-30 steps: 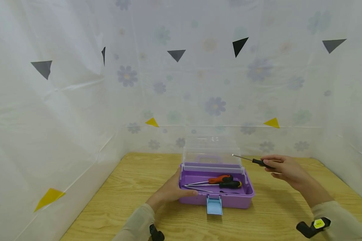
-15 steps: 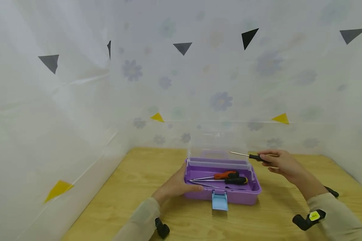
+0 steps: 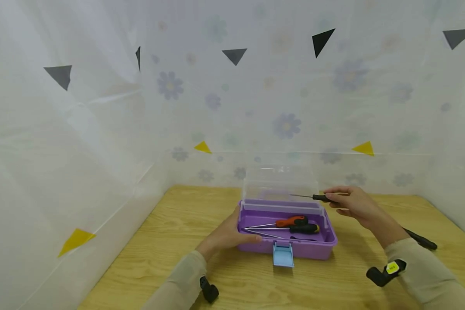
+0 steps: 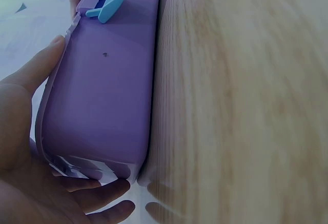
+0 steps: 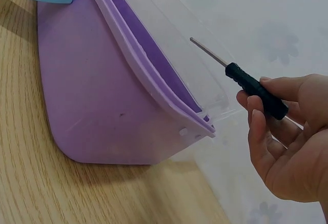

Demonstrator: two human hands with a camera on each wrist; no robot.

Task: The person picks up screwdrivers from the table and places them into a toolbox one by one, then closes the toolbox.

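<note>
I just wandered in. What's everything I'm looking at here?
toolbox: one, purple, on table
lid: one, clear, open at toolbox's back
latch: one, light blue, toolbox's front
orange-red screwdriver: one, inside
black-and-yellow screwdriver: one, inside
slim tool: one, dark, inside, partly hidden
small screwdriver: one, black, right hand
black tool: one, beside right forearm, partly hidden
table: one, wood-coloured
sheeting: whitish, flowered, around table
triangles: five grey-black, three yellow, on sheeting
wrist devices: two, black, at sleeves
sleeves: two, beige
left hand: one, gripping toolbox's side
right hand: one, beyond toolbox's right end
</note>
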